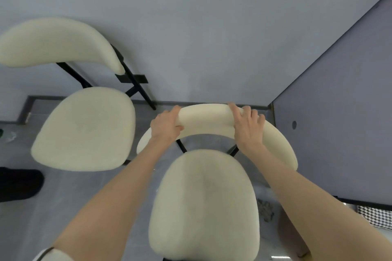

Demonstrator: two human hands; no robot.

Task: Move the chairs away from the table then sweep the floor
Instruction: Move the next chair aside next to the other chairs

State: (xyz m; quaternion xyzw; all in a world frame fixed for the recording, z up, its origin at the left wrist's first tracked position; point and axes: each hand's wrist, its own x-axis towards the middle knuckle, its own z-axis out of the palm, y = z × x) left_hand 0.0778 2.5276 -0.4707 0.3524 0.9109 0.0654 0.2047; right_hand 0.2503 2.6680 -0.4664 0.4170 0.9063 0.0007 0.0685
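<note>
Two hands clamped the curved backrest (212, 118) of the near chair (203, 203), the left hand (166, 126) curled round it at eleven o'clock from the seat, the right hand (247, 127) at one o'clock. A second chair (84, 129) stood at nine o'clock, both on the grey floor (63, 207) near the pale wall (212, 38) at twelve.

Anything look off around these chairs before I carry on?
Only litter: a grey clump lies on the floor right of the held chair, and a crumpled clear scrap lies left of the other chair.
</note>
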